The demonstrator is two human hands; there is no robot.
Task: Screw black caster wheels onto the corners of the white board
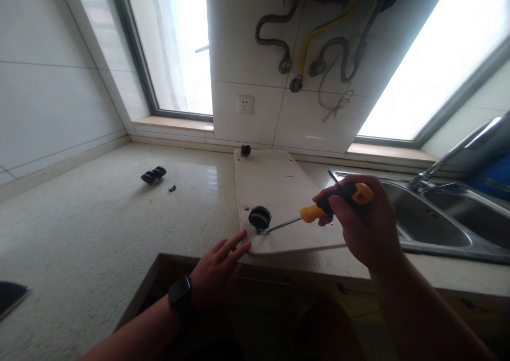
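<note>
A white board lies on the countertop. On its near left corner a black caster wheel stands on a small metal plate. My right hand grips a screwdriver with a yellow and black handle, its tip at the plate's right edge. A thin dark rod sticks up by the same hand; I cannot tell what it belongs to. My left hand, fingers stretched out, rests its fingertips on the board's near left corner. Another black caster sits at the board's far left corner.
Two loose black casters and a small pile of screws lie left of the board. A steel sink with a faucet is on the right. Below the counter's front edge is an open drawer. Hoses hang on the back wall.
</note>
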